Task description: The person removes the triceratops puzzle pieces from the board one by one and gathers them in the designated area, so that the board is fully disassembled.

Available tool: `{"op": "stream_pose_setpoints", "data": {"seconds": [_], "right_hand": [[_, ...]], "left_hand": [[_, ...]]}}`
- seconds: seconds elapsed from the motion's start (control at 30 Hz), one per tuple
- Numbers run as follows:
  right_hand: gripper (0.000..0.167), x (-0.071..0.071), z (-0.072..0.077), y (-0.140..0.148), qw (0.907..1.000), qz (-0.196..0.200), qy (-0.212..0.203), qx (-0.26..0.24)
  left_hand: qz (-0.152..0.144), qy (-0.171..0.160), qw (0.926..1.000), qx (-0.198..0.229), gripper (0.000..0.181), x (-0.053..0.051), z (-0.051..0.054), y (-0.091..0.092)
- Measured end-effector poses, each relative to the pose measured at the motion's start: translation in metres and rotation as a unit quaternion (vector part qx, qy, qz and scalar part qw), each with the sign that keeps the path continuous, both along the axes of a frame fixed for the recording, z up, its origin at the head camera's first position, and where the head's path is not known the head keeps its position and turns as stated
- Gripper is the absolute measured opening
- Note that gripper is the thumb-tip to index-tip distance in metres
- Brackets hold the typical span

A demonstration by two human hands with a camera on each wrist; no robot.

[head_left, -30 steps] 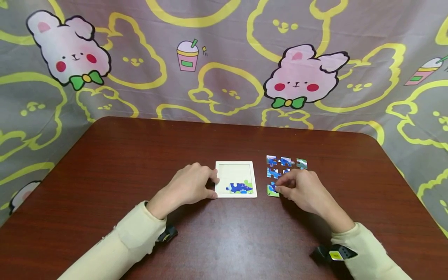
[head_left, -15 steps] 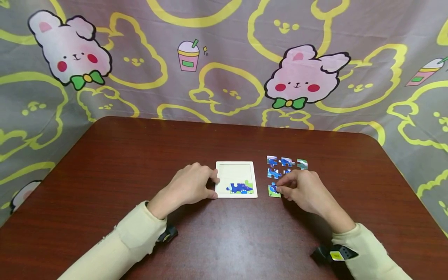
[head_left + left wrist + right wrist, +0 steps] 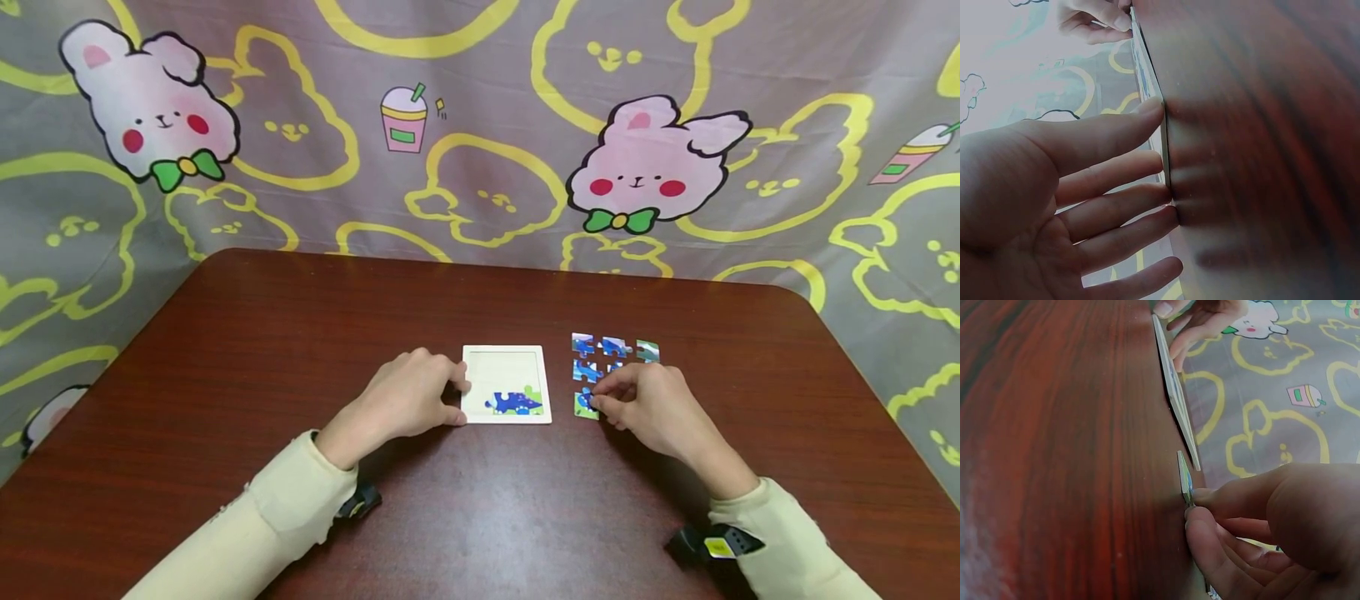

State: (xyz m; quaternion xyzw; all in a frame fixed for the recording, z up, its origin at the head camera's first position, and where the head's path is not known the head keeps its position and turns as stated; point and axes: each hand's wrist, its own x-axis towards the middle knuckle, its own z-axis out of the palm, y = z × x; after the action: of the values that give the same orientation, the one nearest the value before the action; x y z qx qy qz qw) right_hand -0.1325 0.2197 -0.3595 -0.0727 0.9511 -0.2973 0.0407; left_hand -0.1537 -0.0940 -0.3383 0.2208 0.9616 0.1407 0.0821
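My right hand (image 3: pixel 656 408) pinches a green and blue puzzle piece (image 3: pixel 585 404) between thumb and finger, low over the table to the right of a white puzzle tray (image 3: pixel 546 383). In the right wrist view the piece (image 3: pixel 1184 475) appears slightly tilted, close to the wood. Joined blue and green pieces (image 3: pixel 513 403) lie in the tray's lower right part. At the tray's left edge rests my left hand (image 3: pixel 408 396); in the left wrist view its fairly straight fingers (image 3: pixel 1116 212) and thumb touch the tray's rim (image 3: pixel 1165 144).
Several loose puzzle pieces lie in rows behind my right hand, among them a blue one (image 3: pixel 614 346) and a green one (image 3: pixel 647 351); the hand partly covers them. A dark wooden table (image 3: pixel 337 308) reaches back to a patterned curtain (image 3: pixel 480 100).
The puzzle piece in my right hand has shifted very slightly, its lower edge rising a little. The left hand and tray stay in place.
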Motion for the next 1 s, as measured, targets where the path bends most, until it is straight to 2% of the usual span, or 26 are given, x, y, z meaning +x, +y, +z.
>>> {"op": "stream_pose_setpoints", "data": {"seconds": [0.27,0.57,0.77,1.0], "right_hand": [[0.009,-0.003,0.001,-0.001,0.9998,0.009,0.015,-0.001],[0.006,-0.006,0.007,-0.018,0.9969,0.051,0.053,-0.027],[0.009,-0.009,0.007,-0.042,0.9951,0.083,0.039,-0.036],[0.016,-0.017,0.005,-0.068,0.9918,0.118,0.012,-0.049]], "left_hand": [[-0.001,0.000,1.0000,-0.005,0.037,0.000,0.001,0.000],[-0.016,0.016,0.9997,0.008,0.033,0.001,0.001,0.002],[-0.040,0.021,0.9987,0.024,0.031,0.003,0.002,0.004],[-0.094,0.002,0.9949,0.035,0.026,0.001,0.002,0.004]]}}
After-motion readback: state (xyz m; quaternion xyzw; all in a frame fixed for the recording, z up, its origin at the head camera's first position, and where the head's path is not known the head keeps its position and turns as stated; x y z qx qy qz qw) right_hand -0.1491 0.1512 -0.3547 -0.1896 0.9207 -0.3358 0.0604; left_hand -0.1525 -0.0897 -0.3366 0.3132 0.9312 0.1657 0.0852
